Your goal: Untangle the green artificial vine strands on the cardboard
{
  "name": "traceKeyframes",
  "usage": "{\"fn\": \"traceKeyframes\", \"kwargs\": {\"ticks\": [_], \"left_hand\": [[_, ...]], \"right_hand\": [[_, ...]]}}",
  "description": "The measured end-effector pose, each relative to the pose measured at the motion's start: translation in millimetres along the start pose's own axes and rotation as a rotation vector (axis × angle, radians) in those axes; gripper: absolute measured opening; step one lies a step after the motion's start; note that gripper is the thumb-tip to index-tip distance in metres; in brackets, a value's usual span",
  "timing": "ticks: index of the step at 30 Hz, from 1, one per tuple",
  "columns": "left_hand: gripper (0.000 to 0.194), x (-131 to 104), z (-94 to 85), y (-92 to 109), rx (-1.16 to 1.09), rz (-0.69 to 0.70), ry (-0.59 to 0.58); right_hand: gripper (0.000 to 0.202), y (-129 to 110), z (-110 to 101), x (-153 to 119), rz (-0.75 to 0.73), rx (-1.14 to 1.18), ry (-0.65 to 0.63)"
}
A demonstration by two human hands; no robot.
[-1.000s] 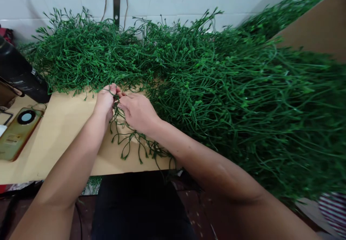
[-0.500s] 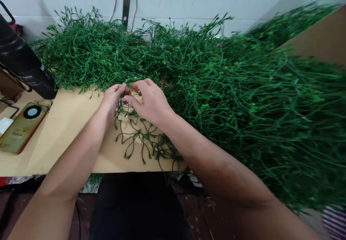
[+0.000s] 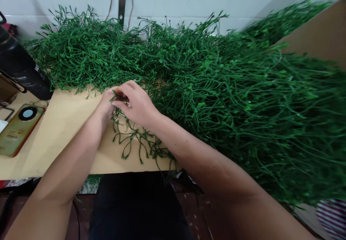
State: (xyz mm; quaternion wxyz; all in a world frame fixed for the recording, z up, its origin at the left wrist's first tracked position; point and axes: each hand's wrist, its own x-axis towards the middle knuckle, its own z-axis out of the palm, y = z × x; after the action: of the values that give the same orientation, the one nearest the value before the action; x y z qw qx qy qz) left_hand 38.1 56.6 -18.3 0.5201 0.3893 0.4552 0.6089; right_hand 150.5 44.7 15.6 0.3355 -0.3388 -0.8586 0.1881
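My left hand [image 3: 106,103] is closed around thin green plastic stems, partly hidden behind my other hand. My right hand [image 3: 135,101] reaches across it, thumb and fingers pinched on a green sprig [image 3: 115,95] whose small forked tip pokes out between the two hands. Below them, a loose tangle of green stems [image 3: 139,137] lies on the tan board [image 3: 72,124], some hanging over its front edge. Just beyond my fingers rises a long heap of the same artificial greenery [image 3: 92,52].
A larger mass of green stems [image 3: 243,113] fills the right side. On the left are a black bottle [image 3: 24,66] and a phone [image 3: 20,130] lying back-up. A cardboard panel [image 3: 316,30] leans at the far right; striped fabric [image 3: 332,218] shows below.
My right hand has moved left and over my left hand, and a green tip now shows between them. The whole view has shifted slightly.
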Motion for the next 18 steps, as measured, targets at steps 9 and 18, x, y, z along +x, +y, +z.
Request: {"fn": "traceKeyframes", "kwargs": {"ticks": [9,18], "left_hand": [[0.017,3.9,-4.2,1.6,-0.045,-0.090,0.005],[0.028,-4.5,11.9,25.3,-0.063,-0.117,0.207]], "right_hand": [[0.010,-3.8,-3.4,0.1,0.067,0.063,0.049],[0.013,-2.1,13.3,-17.8,-0.187,0.046,0.195]]}}
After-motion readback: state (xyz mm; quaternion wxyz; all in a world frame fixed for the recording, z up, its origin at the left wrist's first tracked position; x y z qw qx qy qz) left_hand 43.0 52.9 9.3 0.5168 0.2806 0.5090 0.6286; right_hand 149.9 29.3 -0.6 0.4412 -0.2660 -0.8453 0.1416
